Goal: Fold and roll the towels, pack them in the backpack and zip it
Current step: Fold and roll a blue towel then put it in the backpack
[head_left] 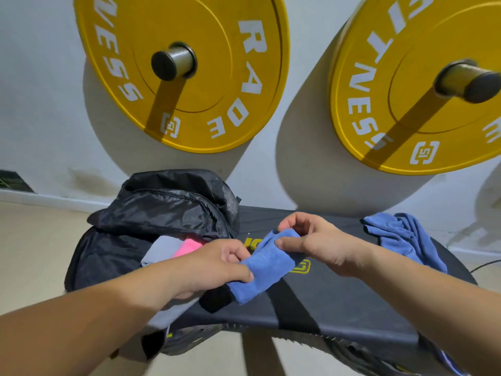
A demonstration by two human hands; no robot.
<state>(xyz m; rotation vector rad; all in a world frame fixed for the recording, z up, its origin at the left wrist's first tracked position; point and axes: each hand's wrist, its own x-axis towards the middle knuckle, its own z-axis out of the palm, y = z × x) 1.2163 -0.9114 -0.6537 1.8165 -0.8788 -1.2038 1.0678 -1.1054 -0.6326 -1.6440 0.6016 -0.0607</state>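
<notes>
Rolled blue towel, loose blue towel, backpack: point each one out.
Rolled blue towel (pixel 261 270): head view, middle of the roll.
Loose blue towel (pixel 401 232): head view, crumpled middle.
Backpack (pixel 162 210): head view, black top flap.

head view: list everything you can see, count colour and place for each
plates: 2, yellow with white lettering, hung up top, left and right
pegs: 2, metal with dark ends, through the plate centres
bench: 1, black with a yellow logo, across the middle
backpack: 1, black, open, on the bench's left end
grey towel: 1, grey, in the backpack mouth
pink towel: 1, pink, in the backpack beside the grey one
loose towel: 1, blue, crumpled on the bench's right end
held towel: 1, blue, folded small, above the bench
left hand: pinches the held towel's near end
right hand: pinches its far end
</notes>
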